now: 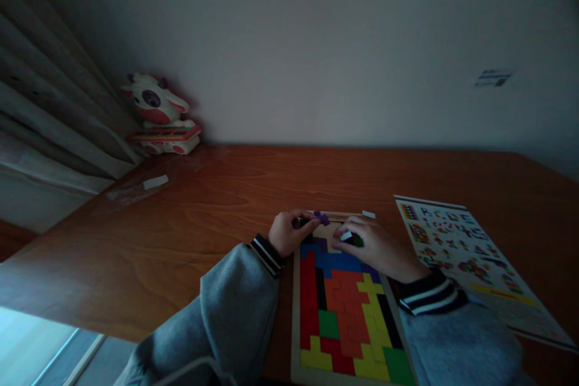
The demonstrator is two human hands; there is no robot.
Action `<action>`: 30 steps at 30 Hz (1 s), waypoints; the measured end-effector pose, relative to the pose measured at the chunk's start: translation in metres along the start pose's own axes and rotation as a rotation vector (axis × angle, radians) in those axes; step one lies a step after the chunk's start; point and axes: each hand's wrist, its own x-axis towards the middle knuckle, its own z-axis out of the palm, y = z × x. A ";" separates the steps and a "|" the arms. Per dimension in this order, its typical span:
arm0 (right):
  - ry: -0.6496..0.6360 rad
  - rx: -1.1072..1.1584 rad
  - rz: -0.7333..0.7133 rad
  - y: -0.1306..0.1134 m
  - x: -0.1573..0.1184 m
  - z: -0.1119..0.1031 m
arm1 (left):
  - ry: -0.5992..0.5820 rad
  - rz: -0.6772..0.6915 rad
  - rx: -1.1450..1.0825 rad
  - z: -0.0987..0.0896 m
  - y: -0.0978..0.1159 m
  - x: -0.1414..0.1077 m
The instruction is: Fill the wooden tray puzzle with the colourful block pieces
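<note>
A wooden puzzle tray (296,313) lies on the table, mostly filled with red, yellow, blue, orange, green and black blocks. At its top left, my left hand (292,231) pinches a small purple block (322,218) between thumb and finger. My right hand (373,247) is curled over the tray's upper right part, with a green block (356,240) showing under its fingers. Between the two hands some of the tray's pale bottom shows.
A printed pattern sheet (479,253) lies to the right of the tray. At the back left stands a cow toy (158,111) with a keyboard, beside a curtain (49,90). White paper pieces lie on the table (217,199).
</note>
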 end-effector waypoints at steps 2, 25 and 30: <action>0.043 -0.007 0.024 0.002 0.002 0.006 | -0.009 0.005 0.011 0.000 0.000 0.000; 0.268 0.388 0.199 -0.002 0.008 0.012 | 0.022 -0.046 -0.060 -0.001 0.003 0.000; 0.117 0.396 0.122 0.000 0.005 0.005 | 0.083 -0.038 -0.109 -0.003 0.003 0.002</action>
